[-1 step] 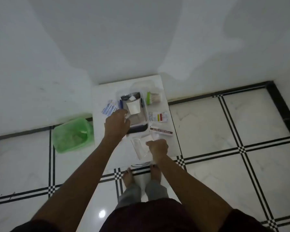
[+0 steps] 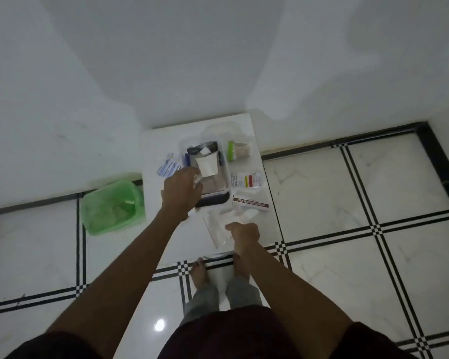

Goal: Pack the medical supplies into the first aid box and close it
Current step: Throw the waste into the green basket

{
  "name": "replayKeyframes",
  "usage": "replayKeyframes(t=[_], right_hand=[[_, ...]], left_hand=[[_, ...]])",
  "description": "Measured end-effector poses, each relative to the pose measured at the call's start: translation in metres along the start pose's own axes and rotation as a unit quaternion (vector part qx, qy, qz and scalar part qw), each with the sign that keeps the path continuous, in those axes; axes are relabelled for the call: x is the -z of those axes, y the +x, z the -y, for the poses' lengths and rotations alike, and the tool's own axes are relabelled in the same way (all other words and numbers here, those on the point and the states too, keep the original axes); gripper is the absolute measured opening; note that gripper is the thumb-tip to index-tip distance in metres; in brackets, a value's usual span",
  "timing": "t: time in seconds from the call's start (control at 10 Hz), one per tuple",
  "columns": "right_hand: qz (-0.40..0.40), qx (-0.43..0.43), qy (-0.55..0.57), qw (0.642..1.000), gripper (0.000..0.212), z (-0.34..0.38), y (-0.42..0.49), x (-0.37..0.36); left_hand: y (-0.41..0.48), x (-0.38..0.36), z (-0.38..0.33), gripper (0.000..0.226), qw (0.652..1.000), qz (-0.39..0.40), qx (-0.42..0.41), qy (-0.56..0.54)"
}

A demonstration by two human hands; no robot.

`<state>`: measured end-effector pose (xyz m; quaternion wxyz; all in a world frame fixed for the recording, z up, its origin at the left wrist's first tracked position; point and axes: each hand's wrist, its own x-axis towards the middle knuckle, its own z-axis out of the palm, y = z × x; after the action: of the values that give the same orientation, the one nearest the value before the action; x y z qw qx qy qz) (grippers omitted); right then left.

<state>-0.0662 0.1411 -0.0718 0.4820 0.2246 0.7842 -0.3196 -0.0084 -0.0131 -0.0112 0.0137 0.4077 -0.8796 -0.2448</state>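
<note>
Barely any change from the previous frame — left hand (image 2: 182, 190) is still sitting at the near-left corner of the open first aid box (image 2: 224, 161) on the small white table (image 2: 151, 203), fingers curled, grip unclear. Right hand (image 2: 244, 233) is staying closed on a clear plastic packet (image 2: 218, 230) at the table's near edge. Around the box: blue-white sachets (image 2: 168, 167), green-capped swab pack (image 2: 237, 150), labelled packet (image 2: 246, 180), ointment box (image 2: 250, 202). Green tub (image 2: 112, 206) is sitting on the floor — left forearm is crossing beside it.

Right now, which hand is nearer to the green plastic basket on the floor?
Left. The left hand is over the table just right of the green plastic basket; the right hand is farther right.
</note>
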Motion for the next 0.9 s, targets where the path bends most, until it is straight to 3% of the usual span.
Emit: replayKeyframes(t=[0.1, 0.2, 0.3, 0.4, 0.6, 0.7, 0.8, 0.9], right_hand=[[-0.038, -0.077, 0.014, 0.996, 0.085, -0.002, 0.017, -0.014], [0.005, -0.017, -0.024, 1.0, 0.089, -0.006, 0.028, -0.022], [0.021, 0.062, -0.34, 0.938, 0.077, -0.011, 0.033, -0.038], [-0.067, -0.03, 0.104, 0.992, 0.058, -0.005, 0.022, -0.024], [-0.053, -0.035, 0.047, 0.997, 0.027, 0.006, 0.023, -0.027], [-0.04, -0.057, 0.063, 0.996, 0.025, 0.01, 0.025, -0.023], [-0.04, -0.062, 0.084, 0.994, 0.027, 0.012, 0.026, -0.02], [-0.027, -0.035, 0.107, 0.993, 0.03, 0.017, 0.012, -0.016]], left_hand=[[0.02, -0.011, 0.008, 0.036, 0.999, 0.018, -0.015, 0.032], [0.04, -0.022, 0.015, 0.051, 0.997, 0.057, -0.016, 0.051], [0.061, -0.027, 0.014, 0.063, 0.991, 0.067, -0.043, 0.11], [0.083, -0.033, 0.012, 0.073, 0.976, 0.097, -0.062, 0.184], [0.103, -0.039, 0.012, 0.082, 0.975, 0.144, 0.007, 0.169], [0.104, -0.039, 0.013, 0.062, 0.977, 0.134, 0.018, 0.166], [0.107, -0.029, 0.008, 0.027, 0.984, 0.138, 0.057, 0.096], [0.101, -0.007, 0.007, 0.012, 0.992, 0.09, 0.09, 0.016]])
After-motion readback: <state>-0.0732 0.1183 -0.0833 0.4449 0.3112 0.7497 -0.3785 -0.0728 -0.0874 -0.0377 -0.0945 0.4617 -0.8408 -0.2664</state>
